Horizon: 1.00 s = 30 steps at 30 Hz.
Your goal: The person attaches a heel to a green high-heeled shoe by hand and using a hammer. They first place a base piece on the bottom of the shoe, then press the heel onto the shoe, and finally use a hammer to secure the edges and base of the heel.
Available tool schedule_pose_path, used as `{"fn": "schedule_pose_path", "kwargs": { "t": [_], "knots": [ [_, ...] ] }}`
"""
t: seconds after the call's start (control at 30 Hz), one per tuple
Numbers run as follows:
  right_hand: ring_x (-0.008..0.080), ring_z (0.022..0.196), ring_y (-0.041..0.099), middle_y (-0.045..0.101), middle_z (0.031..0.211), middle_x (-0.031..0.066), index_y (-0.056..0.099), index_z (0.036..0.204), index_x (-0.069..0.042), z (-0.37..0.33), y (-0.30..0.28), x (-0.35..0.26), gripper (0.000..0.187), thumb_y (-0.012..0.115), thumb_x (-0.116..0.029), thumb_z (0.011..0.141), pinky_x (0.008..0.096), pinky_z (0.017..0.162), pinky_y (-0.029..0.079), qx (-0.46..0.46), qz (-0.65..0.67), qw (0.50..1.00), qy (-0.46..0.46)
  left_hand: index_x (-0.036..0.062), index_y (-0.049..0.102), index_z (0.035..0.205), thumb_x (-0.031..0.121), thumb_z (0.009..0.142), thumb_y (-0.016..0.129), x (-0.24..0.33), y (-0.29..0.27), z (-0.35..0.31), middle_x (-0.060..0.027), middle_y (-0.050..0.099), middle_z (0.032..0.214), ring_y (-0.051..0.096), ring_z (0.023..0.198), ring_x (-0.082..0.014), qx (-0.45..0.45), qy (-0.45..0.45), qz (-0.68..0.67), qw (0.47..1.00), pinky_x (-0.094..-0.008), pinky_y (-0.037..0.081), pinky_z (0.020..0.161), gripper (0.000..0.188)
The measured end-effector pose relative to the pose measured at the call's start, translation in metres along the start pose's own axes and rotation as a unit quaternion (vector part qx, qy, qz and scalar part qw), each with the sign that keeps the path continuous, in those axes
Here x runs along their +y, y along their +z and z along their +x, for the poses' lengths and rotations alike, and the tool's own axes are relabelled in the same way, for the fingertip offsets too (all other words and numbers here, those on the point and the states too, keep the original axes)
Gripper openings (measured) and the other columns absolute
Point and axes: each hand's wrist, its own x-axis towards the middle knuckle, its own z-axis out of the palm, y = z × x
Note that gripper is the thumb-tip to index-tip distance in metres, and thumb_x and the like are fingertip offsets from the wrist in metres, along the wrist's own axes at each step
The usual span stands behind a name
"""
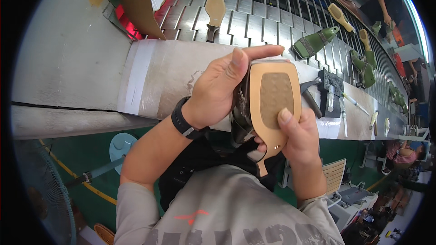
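Head view showed the right hand (pixel 300 136) gripping a shoe (pixel 240 121), tan sole (pixel 275 90) up, over the worktop's (pixel 179 70) near edge, while the left hand (pixel 217 88) lay open along its side and a hammer (pixel 311 103) rested on the worktop just to the right.

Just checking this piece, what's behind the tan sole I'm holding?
At left, a dark shoe upper shows behind the tan sole; the sole and your left hand hide the rest.

red logo (pixel 191 217), dark lettering (pixel 278 234) cut off below, both on grey shirt (pixel 222 190)
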Motion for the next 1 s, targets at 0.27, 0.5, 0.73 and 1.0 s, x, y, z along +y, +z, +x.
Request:
{"fn": "schedule_pose_path", "kwargs": {
  "t": [0.27,0.5,0.73,1.0],
  "knots": [
    [0.0232,0.076,0.077,0.077,0.099,0.0191,0.066,0.125,0.010,0.017,-0.012,-0.003,0.038,0.056,-0.024,0.113,0.0341,0.064,0.067,-0.018,0.008,0.999,-0.028,-0.0076,0.048,0.153,0.051,0.114,0.045,-0.006,-0.009,0.014,-0.0143,0.068,0.136,0.066,0.124,-0.0168,-0.005,0.024,0.058,0.998,-0.0329,0.053,0.107,0.070],
    [0.0215,0.077,0.077,0.077,0.100,0.0185,0.066,0.126,0.010,0.018,-0.007,-0.002,0.037,0.057,-0.023,0.113,0.0332,0.065,0.067,-0.001,-0.018,0.999,-0.040,-0.0050,0.039,0.159,0.047,0.113,0.052,-0.007,-0.020,0.006,-0.0138,0.059,0.147,0.059,0.133,-0.0182,-0.032,0.036,0.096,0.994,-0.0354,0.047,0.115,0.071],
    [0.0177,0.072,0.075,0.077,0.091,0.0144,0.068,0.120,0.008,-0.003,-0.002,0.001,0.041,0.059,-0.031,0.113,0.0280,0.064,0.063,0.009,-0.110,0.993,-0.033,-0.0080,0.038,0.159,0.040,0.109,0.064,0.015,-0.012,-0.020,-0.0230,0.049,0.161,0.053,0.145,-0.0282,-0.047,0.027,0.222,0.974,-0.0422,0.042,0.120,0.074],
    [0.0161,0.062,0.071,0.073,0.073,0.0087,0.072,0.104,0.004,-0.027,0.029,0.016,0.031,0.060,-0.024,0.112,0.0303,0.058,0.055,-0.088,-0.269,0.950,-0.128,-0.0092,0.058,0.139,0.043,0.110,0.059,0.028,0.015,-0.082,-0.0350,0.067,0.135,0.071,0.122,-0.0370,0.055,0.082,0.256,0.962,-0.0470,0.058,0.105,0.060]
  ]
}}
